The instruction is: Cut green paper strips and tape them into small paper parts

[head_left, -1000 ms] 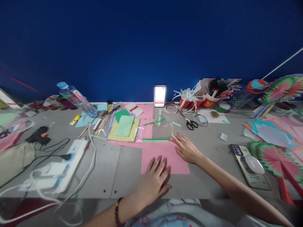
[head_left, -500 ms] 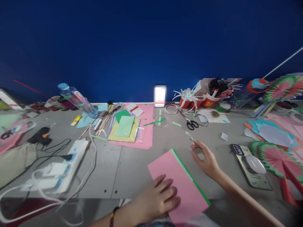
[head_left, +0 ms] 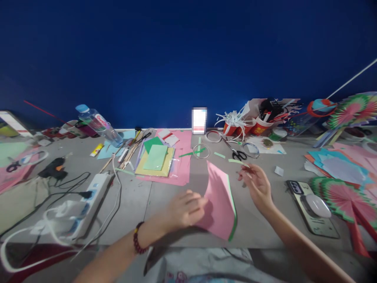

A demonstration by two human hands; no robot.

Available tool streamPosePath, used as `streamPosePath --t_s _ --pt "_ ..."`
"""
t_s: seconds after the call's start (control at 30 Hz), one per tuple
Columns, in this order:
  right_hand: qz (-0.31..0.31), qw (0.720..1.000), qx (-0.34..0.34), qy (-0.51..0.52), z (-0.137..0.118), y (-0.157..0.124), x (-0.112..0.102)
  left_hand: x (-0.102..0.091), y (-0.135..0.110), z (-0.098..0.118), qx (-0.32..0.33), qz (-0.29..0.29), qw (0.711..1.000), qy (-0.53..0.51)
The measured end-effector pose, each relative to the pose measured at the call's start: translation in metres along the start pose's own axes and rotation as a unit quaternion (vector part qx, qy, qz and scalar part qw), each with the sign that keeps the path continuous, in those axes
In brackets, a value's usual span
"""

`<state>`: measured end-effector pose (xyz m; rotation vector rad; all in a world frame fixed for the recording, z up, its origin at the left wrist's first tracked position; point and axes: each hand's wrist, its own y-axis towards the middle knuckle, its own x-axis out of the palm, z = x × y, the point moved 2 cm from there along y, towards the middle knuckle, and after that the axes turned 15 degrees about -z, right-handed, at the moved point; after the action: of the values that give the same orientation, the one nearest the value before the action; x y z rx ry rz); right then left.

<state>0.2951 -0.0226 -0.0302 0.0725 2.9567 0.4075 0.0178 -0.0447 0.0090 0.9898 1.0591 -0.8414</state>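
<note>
My left hand (head_left: 185, 208) is closed on the left edge of a pink paper sheet (head_left: 219, 200) and holds it lifted and tilted above the grey table (head_left: 159, 196). A green strip (head_left: 233, 212) runs along the sheet's right edge. My right hand (head_left: 257, 185) hovers just right of the sheet, its fingertips pinching a small pale green strip of paper (head_left: 237, 161). A beaded bracelet (head_left: 136, 243) sits on my left wrist.
Stacked coloured papers (head_left: 154, 159), scissors (head_left: 235, 151) and tape rings (head_left: 201, 151) lie beyond the sheet. A phone with a mouse on it (head_left: 312, 206) and folded paper fans (head_left: 341, 196) are at right. A power strip (head_left: 88, 200), cables, glue gun (head_left: 53, 169) and bottle (head_left: 98, 124) are at left.
My left hand pulled the pink sheet toward me, then raised it off the table on edge. My right hand peeled a small green strip away and lifted to the right.
</note>
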Motion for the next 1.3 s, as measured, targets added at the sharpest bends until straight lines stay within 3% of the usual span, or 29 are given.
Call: streamPosePath --t_s 0.1,0.13,0.23,0.3,0.43,0.57,0.67,0.8,0.93,1.3 --pt "0.025 0.999 -0.009 0.043 -0.009 0.012 -0.002 -0.005 0.005 -0.053 -0.157 0.001 0.983 -0.099" --pt "0.034 0.998 -0.009 0.060 -0.011 0.016 -0.003 -0.005 0.005 -0.070 -0.179 0.004 0.978 -0.108" --pt "0.049 0.993 0.009 0.111 -0.014 0.026 -0.001 -0.003 0.005 -0.112 -0.163 -0.007 0.984 -0.076" --pt "0.037 0.988 0.030 0.144 -0.012 0.030 0.005 0.000 0.000 -0.133 -0.191 -0.025 0.980 -0.048" --pt "-0.015 0.982 0.075 0.174 -0.001 0.033 0.019 0.009 -0.011 -0.153 -0.217 -0.058 0.974 -0.009" --pt "-0.044 0.986 0.077 0.144 0.009 0.037 0.031 0.012 -0.013 -0.147 -0.209 -0.036 0.973 0.089" --pt "-0.061 0.985 0.076 0.140 0.011 0.042 0.040 0.010 -0.006 -0.125 -0.213 0.007 0.967 0.142" --pt "-0.091 0.979 0.091 0.156 0.018 0.052 0.053 0.022 0.008 -0.081 -0.134 -0.025 0.989 0.063" --pt "-0.135 0.975 0.110 0.137 0.030 0.059 0.066 0.043 0.017 -0.053 -0.119 -0.067 0.990 0.019" --pt "-0.303 0.949 0.083 0.015 0.047 0.057 0.074 0.056 0.014 -0.052 -0.130 -0.051 0.990 0.007"
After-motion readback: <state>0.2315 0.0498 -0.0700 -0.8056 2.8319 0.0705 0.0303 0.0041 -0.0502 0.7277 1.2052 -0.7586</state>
